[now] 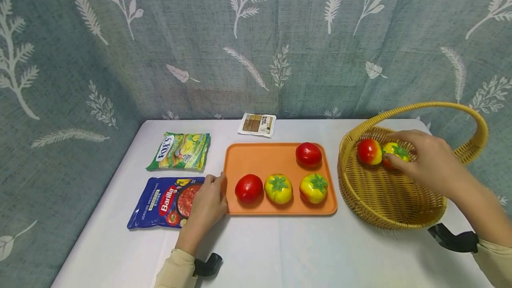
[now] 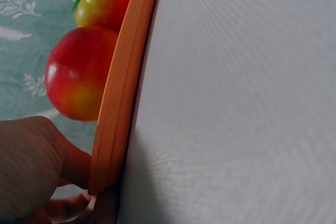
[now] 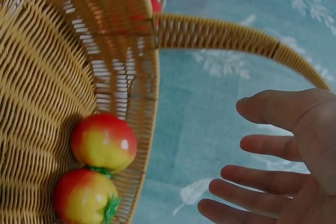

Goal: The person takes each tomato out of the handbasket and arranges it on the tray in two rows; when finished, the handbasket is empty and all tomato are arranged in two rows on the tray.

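My left hand grips the left edge of an orange tray, its thumb against the rim in the left wrist view. On the tray lie several tomatoes: a red one nearest that hand, another red one at the back, and two yellow-red ones with green tops along the front. My right hand hovers over a wicker basket, fingers spread and holding nothing in the right wrist view. Inside the basket two red-yellow tomatoes sit side by side against the wall.
Left of the tray lie a green FOX'S candy bag and a blue Barilla sauce pouch, the latter partly behind my left hand. A small white-and-brown packet is at the table's back edge. The basket's tall handle arches near my right arm.
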Tool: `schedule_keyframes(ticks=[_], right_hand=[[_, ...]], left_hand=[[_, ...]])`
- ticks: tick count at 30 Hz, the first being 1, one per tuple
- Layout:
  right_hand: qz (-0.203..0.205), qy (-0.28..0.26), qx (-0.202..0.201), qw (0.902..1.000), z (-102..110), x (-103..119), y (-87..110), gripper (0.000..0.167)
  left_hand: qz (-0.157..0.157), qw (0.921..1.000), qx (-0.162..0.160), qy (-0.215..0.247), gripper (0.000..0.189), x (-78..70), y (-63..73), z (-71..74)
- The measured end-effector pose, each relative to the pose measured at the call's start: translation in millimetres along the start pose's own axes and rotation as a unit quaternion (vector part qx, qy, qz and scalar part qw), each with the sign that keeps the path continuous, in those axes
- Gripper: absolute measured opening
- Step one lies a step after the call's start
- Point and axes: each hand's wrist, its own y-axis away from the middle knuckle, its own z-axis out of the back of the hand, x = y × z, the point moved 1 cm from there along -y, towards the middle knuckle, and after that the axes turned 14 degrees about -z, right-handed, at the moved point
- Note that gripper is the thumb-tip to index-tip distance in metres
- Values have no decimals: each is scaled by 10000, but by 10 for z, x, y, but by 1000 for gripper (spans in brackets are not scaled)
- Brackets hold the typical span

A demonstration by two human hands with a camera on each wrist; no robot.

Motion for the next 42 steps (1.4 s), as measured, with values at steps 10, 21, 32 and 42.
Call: schedule_keyframes(ticks=[10,21,32,42], right_hand=[[-812,130,583,9949,-23,-268,-181,52],[-1370,365,1444,9793,-188,-554,-384,69],[-1345,485,1616,9764,-364,-689,-453,75],[-1141,422,1545,9805,-531,-743,-482,65]], left_hand=[[-84,9999,-70,-21,60,9,-9,-11],[-129,9999,-64,1,60,13,-7,-14],[-62,9999,-82,34,61,-1,9,11],[-93,9999,-105,21,60,5,11,4]])
